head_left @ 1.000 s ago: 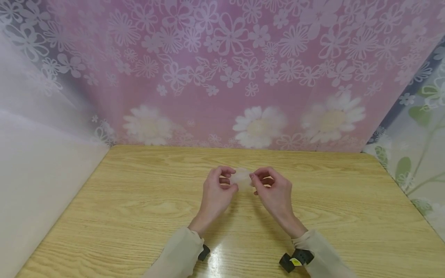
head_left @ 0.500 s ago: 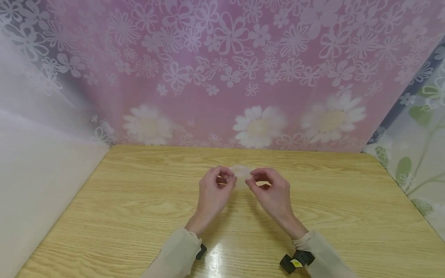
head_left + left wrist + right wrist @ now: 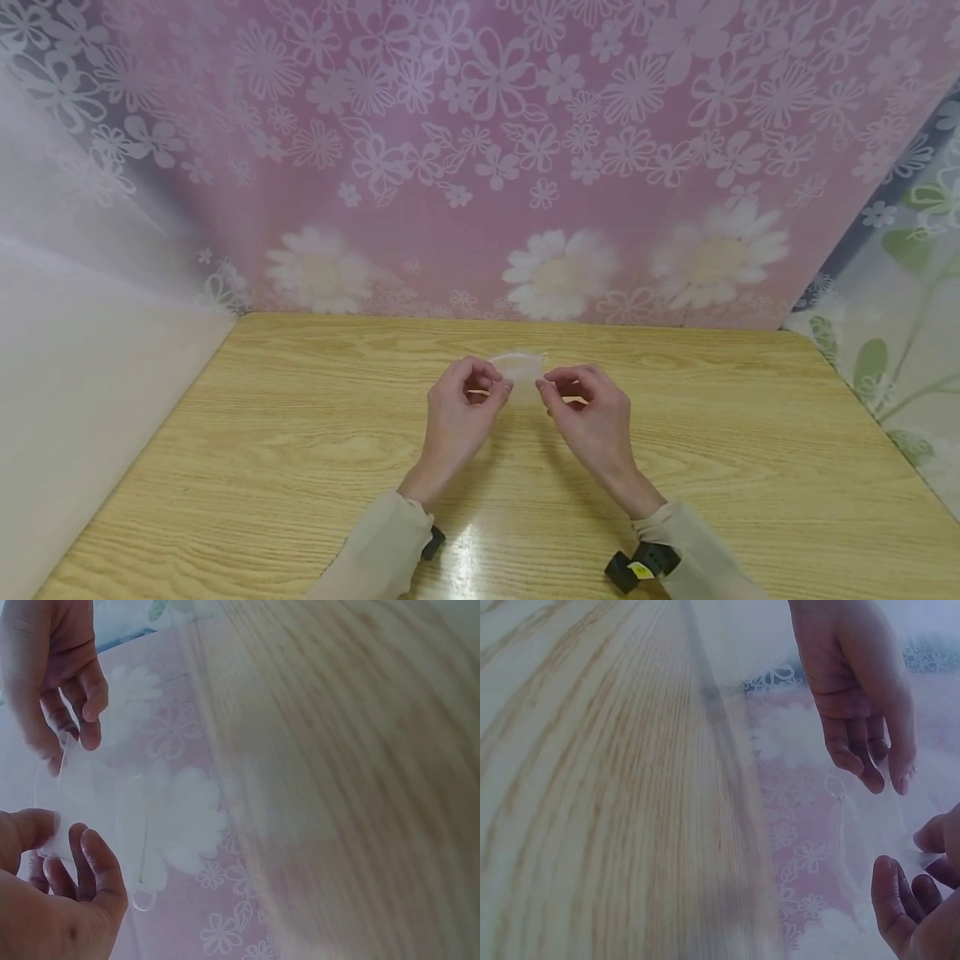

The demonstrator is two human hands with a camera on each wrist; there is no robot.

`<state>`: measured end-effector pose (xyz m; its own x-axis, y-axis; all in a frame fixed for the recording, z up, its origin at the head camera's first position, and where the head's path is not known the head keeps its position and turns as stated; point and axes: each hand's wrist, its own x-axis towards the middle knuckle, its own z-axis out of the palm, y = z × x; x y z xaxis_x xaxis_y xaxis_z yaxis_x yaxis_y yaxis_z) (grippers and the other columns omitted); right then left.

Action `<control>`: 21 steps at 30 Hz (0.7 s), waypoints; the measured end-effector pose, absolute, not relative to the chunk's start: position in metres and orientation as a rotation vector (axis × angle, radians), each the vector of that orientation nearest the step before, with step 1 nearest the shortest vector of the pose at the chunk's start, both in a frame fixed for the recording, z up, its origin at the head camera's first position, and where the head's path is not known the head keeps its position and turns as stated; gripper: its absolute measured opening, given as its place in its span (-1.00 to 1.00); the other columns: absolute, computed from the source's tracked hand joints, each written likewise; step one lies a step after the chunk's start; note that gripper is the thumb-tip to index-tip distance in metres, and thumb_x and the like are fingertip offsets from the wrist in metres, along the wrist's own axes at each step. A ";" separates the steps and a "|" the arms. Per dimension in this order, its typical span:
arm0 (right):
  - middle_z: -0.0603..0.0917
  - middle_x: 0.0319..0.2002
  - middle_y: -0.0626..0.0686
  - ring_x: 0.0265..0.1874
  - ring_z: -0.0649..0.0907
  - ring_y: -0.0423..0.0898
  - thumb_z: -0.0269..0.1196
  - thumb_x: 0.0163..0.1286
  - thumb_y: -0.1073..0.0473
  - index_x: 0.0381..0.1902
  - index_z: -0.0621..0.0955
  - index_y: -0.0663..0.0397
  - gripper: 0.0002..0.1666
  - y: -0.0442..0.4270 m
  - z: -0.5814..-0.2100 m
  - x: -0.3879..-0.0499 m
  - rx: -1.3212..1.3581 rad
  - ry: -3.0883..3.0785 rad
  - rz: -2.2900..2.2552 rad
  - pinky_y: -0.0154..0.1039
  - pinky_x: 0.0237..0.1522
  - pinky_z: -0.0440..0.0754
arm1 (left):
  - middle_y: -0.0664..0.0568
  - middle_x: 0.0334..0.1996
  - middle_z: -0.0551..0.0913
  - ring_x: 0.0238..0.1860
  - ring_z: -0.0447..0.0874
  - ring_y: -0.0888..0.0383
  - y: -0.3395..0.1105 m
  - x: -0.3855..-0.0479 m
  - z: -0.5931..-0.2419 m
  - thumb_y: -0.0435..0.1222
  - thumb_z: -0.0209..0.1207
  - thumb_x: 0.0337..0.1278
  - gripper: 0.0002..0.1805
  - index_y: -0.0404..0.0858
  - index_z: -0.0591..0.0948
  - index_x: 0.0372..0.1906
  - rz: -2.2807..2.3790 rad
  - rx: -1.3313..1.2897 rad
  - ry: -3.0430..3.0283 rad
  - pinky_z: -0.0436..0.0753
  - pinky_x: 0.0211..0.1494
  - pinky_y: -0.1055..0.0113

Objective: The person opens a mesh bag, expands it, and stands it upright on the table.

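A thin, see-through whitish plastic sheet or small bag (image 3: 522, 365) is stretched between my two hands, above the wooden table. My left hand (image 3: 459, 417) pinches its near left edge between thumb and fingers. At the near right edge, the thumb and forefinger of my right hand (image 3: 596, 425) pinch it too. In the left wrist view, the plastic piece (image 3: 90, 799) hangs between the fingers, with a narrow line along one side and a small clear loop (image 3: 142, 900). A similar clear loop (image 3: 834, 787) shows in the right wrist view. Its exact kind is hard to tell.
The wood-grain table (image 3: 300, 467) spreads under both forearms. Behind its far edge hangs a pink flowered curtain (image 3: 420, 208), with pale curtain sides to the left and right. Black straps (image 3: 656, 558) sit around the wrists.
The plastic piece has tipped upward, so more of it rises beyond the fingertips. My left hand has shifted slightly left and changed its pinch; my right hand has also adjusted its grip.
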<state>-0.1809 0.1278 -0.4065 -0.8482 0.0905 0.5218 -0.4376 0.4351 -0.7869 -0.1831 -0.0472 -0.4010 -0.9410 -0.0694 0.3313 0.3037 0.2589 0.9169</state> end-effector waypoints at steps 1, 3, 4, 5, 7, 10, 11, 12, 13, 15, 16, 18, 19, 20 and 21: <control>0.69 -0.34 0.04 -0.41 0.75 -0.23 0.48 0.27 0.28 -0.29 0.76 0.09 -0.92 0.128 -0.407 -0.181 0.280 -2.188 1.440 -0.43 -0.45 0.71 | 0.00 -0.28 0.64 -0.28 0.69 0.24 -0.047 -0.183 -0.401 -0.35 0.40 0.20 -0.89 -0.15 0.66 -0.29 -1.730 -0.219 -2.232 0.73 -0.19 0.39; 0.70 -0.36 0.05 -0.44 0.74 -0.23 0.45 0.30 0.27 -0.28 0.76 0.10 -0.94 0.128 -0.407 -0.182 0.267 -2.171 1.490 -0.41 -0.47 0.72 | -0.01 -0.23 0.61 -0.24 0.71 0.21 -0.047 -0.183 -0.401 -0.35 0.39 0.20 -0.91 -0.15 0.68 -0.27 -1.725 -0.219 -2.237 0.75 -0.14 0.33; 0.71 -0.37 0.06 -0.45 0.74 -0.22 0.45 0.31 0.26 -0.27 0.76 0.10 -0.94 0.128 -0.406 -0.182 0.262 -2.163 1.517 -0.40 -0.49 0.72 | -0.02 -0.23 0.59 -0.23 0.71 0.19 -0.047 -0.183 -0.401 -0.35 0.38 0.21 -0.91 -0.15 0.68 -0.26 -1.722 -0.212 -2.241 0.76 -0.12 0.30; 0.72 -0.37 0.06 -0.46 0.74 -0.20 0.44 0.32 0.26 -0.26 0.76 0.10 -0.94 0.128 -0.406 -0.182 0.258 -2.155 1.534 -0.40 -0.49 0.72 | -0.03 -0.22 0.57 -0.22 0.72 0.18 -0.047 -0.183 -0.401 -0.35 0.38 0.21 -0.91 -0.15 0.68 -0.26 -1.719 -0.203 -2.244 0.76 -0.11 0.30; 0.74 -0.39 0.06 -0.47 0.75 -0.16 0.43 0.33 0.25 -0.26 0.76 0.09 -0.95 0.129 -0.406 -0.182 0.259 -2.143 1.555 -0.38 -0.50 0.72 | -0.03 -0.23 0.56 -0.23 0.71 0.17 -0.048 -0.183 -0.401 -0.33 0.39 0.21 -0.91 -0.16 0.69 -0.24 -1.711 -0.176 -2.252 0.75 -0.12 0.32; 0.76 -0.39 0.06 -0.46 0.77 -0.13 0.43 0.34 0.25 -0.25 0.76 0.08 -0.95 0.129 -0.406 -0.182 0.279 -2.134 1.553 -0.38 -0.50 0.72 | -0.02 -0.29 0.61 -0.30 0.70 0.21 -0.048 -0.184 -0.401 -0.30 0.39 0.22 -0.89 -0.16 0.68 -0.21 -1.702 -0.144 -2.267 0.74 -0.19 0.41; 0.76 -0.39 0.06 -0.46 0.77 -0.14 0.43 0.34 0.25 -0.25 0.76 0.07 -0.96 0.129 -0.407 -0.183 0.287 -2.128 1.550 -0.38 -0.50 0.72 | -0.01 -0.31 0.63 -0.32 0.69 0.23 -0.048 -0.184 -0.401 -0.29 0.39 0.22 -0.88 -0.16 0.67 -0.20 -1.696 -0.140 -2.272 0.72 -0.21 0.44; 0.77 -0.39 0.05 -0.45 0.77 -0.16 0.43 0.34 0.25 -0.25 0.76 0.06 -0.96 0.129 -0.407 -0.183 0.296 -2.123 1.550 -0.38 -0.50 0.72 | 0.00 -0.34 0.66 -0.34 0.68 0.24 -0.048 -0.184 -0.401 -0.28 0.38 0.23 -0.88 -0.15 0.67 -0.20 -1.691 -0.136 -2.277 0.71 -0.23 0.46; 0.77 -0.39 0.05 -0.45 0.77 -0.18 0.43 0.33 0.26 -0.26 0.77 0.05 -0.95 0.129 -0.407 -0.183 0.301 -2.116 1.547 -0.39 -0.50 0.72 | 0.02 -0.37 0.68 -0.36 0.67 0.26 -0.048 -0.184 -0.401 -0.28 0.38 0.24 -0.89 -0.15 0.67 -0.21 -1.686 -0.137 -2.281 0.70 -0.25 0.46; 0.78 -0.40 0.06 -0.46 0.75 -0.24 0.44 0.31 0.29 -0.27 0.76 0.05 -0.94 0.128 -0.407 -0.183 0.301 -2.100 1.546 -0.40 -0.51 0.71 | 0.03 -0.39 0.71 -0.38 0.67 0.27 -0.048 -0.184 -0.401 -0.29 0.36 0.25 -0.91 -0.14 0.67 -0.22 -1.682 -0.155 -2.288 0.69 -0.26 0.47; 0.79 -0.40 0.07 -0.46 0.74 -0.26 0.45 0.30 0.31 -0.28 0.76 0.05 -0.92 0.128 -0.407 -0.184 0.299 -2.092 1.543 -0.42 -0.52 0.70 | 0.03 -0.39 0.71 -0.38 0.67 0.27 -0.048 -0.183 -0.401 -0.30 0.36 0.25 -0.92 -0.14 0.67 -0.23 -1.680 -0.166 -2.293 0.68 -0.26 0.48; 0.80 -0.40 0.08 -0.48 0.72 -0.30 0.44 0.28 0.35 -0.30 0.75 0.06 -0.90 0.128 -0.408 -0.184 0.291 -2.075 1.537 -0.44 -0.53 0.67 | 0.03 -0.39 0.71 -0.38 0.66 0.28 -0.047 -0.183 -0.401 -0.32 0.36 0.25 -0.92 -0.15 0.66 -0.27 -1.681 -0.188 -2.296 0.67 -0.27 0.49; 0.80 -0.40 0.08 -0.50 0.71 -0.32 0.44 0.27 0.37 -0.32 0.75 0.07 -0.89 0.127 -0.408 -0.184 0.284 -2.069 1.534 -0.45 -0.55 0.66 | 0.03 -0.40 0.71 -0.38 0.65 0.28 -0.047 -0.183 -0.401 -0.32 0.36 0.25 -0.92 -0.15 0.65 -0.28 -1.682 -0.198 -2.300 0.67 -0.28 0.49; 0.81 -0.41 0.09 -0.51 0.70 -0.33 0.44 0.26 0.38 -0.33 0.74 0.09 -0.89 0.127 -0.407 -0.184 0.279 -2.063 1.533 -0.46 -0.56 0.65 | 0.03 -0.39 0.71 -0.38 0.65 0.28 -0.046 -0.182 -0.401 -0.33 0.36 0.25 -0.91 -0.15 0.64 -0.29 -1.687 -0.206 -2.301 0.68 -0.28 0.49; 0.81 -0.41 0.09 -0.52 0.69 -0.34 0.44 0.26 0.40 -0.34 0.73 0.11 -0.89 0.127 -0.407 -0.184 0.273 -2.058 1.532 -0.47 -0.57 0.63 | 0.03 -0.40 0.71 -0.39 0.64 0.28 -0.046 -0.182 -0.401 -0.32 0.37 0.25 -0.90 -0.15 0.63 -0.30 -1.689 -0.210 -2.306 0.68 -0.29 0.49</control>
